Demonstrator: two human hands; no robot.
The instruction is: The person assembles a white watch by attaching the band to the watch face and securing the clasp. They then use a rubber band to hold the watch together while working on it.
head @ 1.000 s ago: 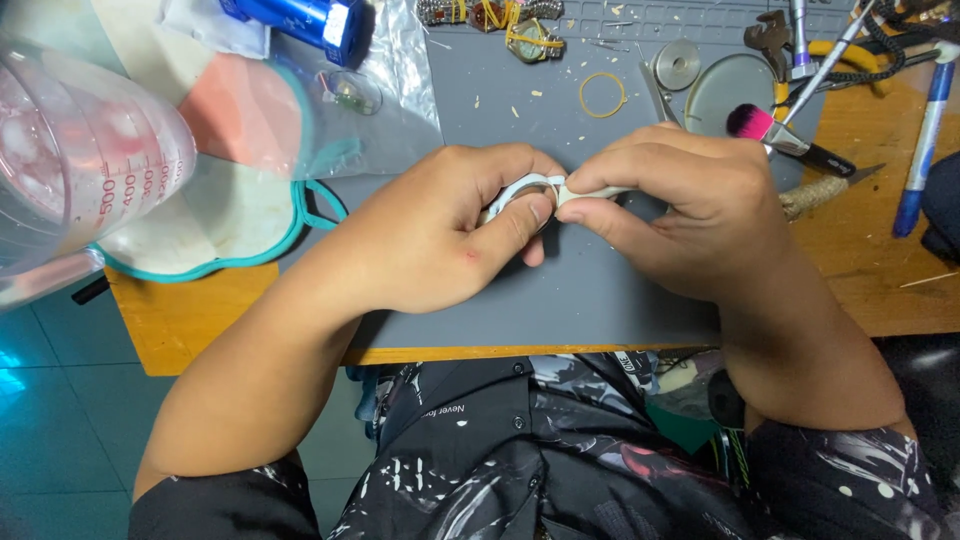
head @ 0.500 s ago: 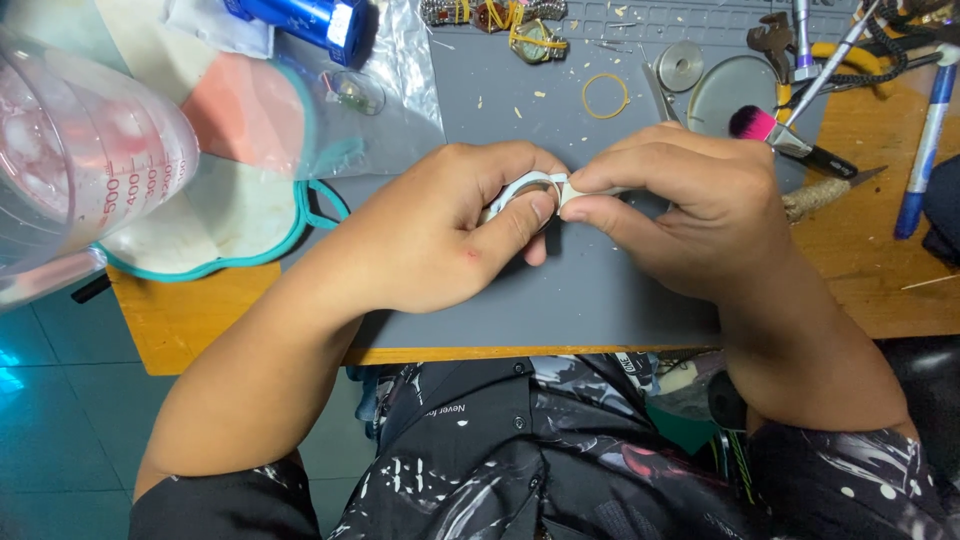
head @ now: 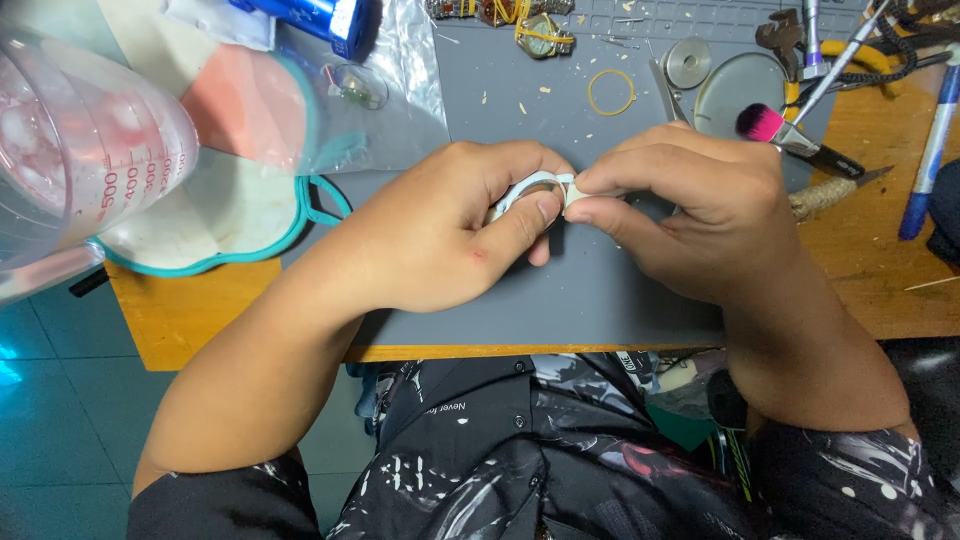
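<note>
Left hand [head: 450,230] and right hand [head: 690,215] meeting over grey mat [head: 600,300], both closed on small white ring [head: 535,187], pinched between thumbs and fingertips. Pink brush [head: 765,123], yellow band [head: 611,92] well apart behind.

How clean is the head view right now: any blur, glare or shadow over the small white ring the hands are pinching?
Head view: even light; white ring-shaped part sharp between left hand and right hand; soft shadow on grey mat beneath; clear plastic measuring jug at the left edge blurred.
</note>
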